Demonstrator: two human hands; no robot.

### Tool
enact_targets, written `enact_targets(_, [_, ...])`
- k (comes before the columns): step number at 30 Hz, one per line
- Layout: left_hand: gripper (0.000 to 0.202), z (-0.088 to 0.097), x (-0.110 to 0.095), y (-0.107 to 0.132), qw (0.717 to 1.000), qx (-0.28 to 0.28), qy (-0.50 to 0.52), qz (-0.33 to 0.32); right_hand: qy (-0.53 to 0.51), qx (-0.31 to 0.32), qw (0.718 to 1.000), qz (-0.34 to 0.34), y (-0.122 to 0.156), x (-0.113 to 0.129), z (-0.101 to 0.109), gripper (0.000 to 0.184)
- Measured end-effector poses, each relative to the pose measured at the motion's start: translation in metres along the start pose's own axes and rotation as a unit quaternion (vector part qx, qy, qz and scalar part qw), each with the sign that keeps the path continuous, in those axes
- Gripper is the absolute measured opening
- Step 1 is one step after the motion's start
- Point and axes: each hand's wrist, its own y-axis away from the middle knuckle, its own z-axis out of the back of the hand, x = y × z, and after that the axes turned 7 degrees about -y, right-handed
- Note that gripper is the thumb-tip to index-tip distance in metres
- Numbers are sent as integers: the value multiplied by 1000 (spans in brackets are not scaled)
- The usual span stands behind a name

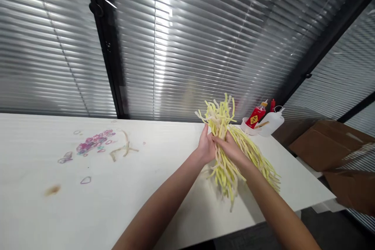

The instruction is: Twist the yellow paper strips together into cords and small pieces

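Note:
A loose bundle of soft yellow and cream strands (220,123) stands roughly upright between my hands, its ends fanning out above and hanging down below. My left hand (207,147) is curled against the bundle's left side with the thumb pointing up. From the right, my right hand (231,147) is closed around the middle of it, fingers partly hidden by the strands. Behind my right wrist lies a second pile of the same strands (258,156), spread over the white table (164,187) toward the right edge.
Small coloured rubber bands (93,141) lie heaped at the left, beside a few loose pale strips (125,148). At the back right stand a red-labelled bottle (255,117), a white squeeze bottle (272,122) and a small white bowl (249,128). Cardboard boxes (328,144) sit beyond the table's right edge.

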Motion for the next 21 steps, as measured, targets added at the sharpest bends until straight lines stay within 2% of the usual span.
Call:
enact_targets(2, [75,-4,-2,1,998,-15,-63,-12,1,11,1000,6,2,5,5,54])
enact_targets(4, [72,-8,-5,5,982,-62,-177,-20,28,13,999,17,3,13,13,55])
enact_targets(5, [70,-9,-7,9,964,-89,-249,-21,57,0,998,27,3,17,20,55])
enact_targets(7, [75,-9,-11,21,909,-124,-399,-16,148,-46,987,39,0,22,38,56])
enact_targets(8, [79,-7,-15,30,875,-127,-468,-13,215,-74,973,35,-3,22,49,59])
enact_targets(10, [83,1,-23,52,804,-115,-584,-17,371,-118,921,-24,-10,13,67,65])
enact_targets(12, [74,15,-36,78,726,-110,-678,-38,490,-114,858,-100,-13,-8,76,64])
enact_targets(14, [54,37,-56,105,642,-125,-755,-47,558,-93,811,-146,-10,-38,74,59])
enact_targets(16, [37,64,-84,133,536,-181,-825,-13,598,-78,784,-145,-4,-66,66,57])
enact_targets(19, [35,109,-132,176,366,-351,-860,64,619,-90,769,-129,0,-86,56,59])
enact_targets(20, [36,124,-146,190,323,-383,-861,93,611,-86,774,-142,-1,-85,55,60])
enact_targets(21, [38,138,-158,203,297,-391,-862,122,601,-75,779,-160,-3,-79,55,63])
